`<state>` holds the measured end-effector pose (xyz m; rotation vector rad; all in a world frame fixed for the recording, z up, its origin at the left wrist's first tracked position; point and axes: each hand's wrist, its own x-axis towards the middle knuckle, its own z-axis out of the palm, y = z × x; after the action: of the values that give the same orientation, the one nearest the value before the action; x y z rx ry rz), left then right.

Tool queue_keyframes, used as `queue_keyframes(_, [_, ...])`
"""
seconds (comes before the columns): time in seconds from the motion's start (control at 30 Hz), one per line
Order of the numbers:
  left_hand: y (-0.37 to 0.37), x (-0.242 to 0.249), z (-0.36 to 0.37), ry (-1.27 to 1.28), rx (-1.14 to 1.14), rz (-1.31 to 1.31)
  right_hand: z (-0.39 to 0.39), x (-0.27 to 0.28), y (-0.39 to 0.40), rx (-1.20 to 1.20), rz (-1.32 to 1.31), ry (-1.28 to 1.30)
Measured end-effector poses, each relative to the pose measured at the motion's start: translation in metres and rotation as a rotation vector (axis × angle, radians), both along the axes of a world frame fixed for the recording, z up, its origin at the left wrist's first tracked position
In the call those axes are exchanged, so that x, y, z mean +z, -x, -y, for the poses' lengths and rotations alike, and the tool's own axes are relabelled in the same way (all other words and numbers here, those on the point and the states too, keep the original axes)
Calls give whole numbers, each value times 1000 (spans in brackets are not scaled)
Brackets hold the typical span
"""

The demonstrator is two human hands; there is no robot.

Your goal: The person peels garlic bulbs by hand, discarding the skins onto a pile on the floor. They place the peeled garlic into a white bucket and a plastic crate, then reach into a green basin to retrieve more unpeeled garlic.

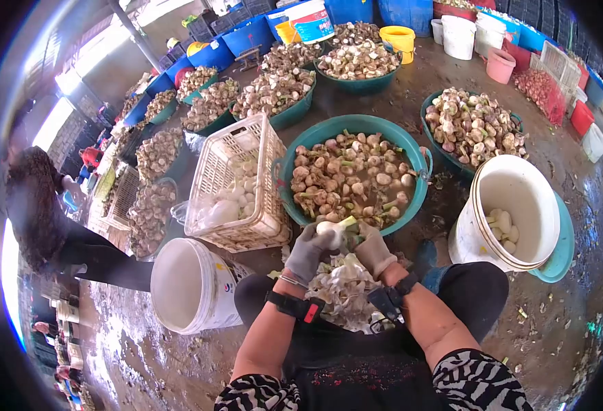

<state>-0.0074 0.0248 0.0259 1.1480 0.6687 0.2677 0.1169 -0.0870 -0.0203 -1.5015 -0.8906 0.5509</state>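
Both my hands wear pale gloves and meet near the front rim of a green basin [289,198] of garlic bulbs in brownish water. My left hand [309,252] is closed around a white peeled bulb [329,233] with a green stem. Close beside the stem, my right hand [372,251] has its fingers bent together; what they grip is too small to make out. Under my hands lies a heap of pale peelings [342,291]. White peeled bulbs sit in the white bucket [513,178] on the right.
A plastic crate [236,229] with pale bulbs stands left of the basin, and a white bucket [185,288] is nearer me. Another basin of garlic [474,127] is at right. A person [41,212] stands at far left. The floor looks wet.
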Motion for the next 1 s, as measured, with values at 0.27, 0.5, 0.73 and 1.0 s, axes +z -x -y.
queue_keyframes(0.27, [3,7,15,-78,1,-1,5,-12,-7,135,-281,-146])
queue_keyframes(0.5, [-9,-6,15,-1181,104,-1,10,10,8,217,-505,-176])
queue_keyframes(0.73, [-9,-2,16,214,157,300,7,-64,-42,-10,141,314])
queue_keyframes(1.0, [-20,-15,-12,788,317,488,37,-24,-3,175,714,786])
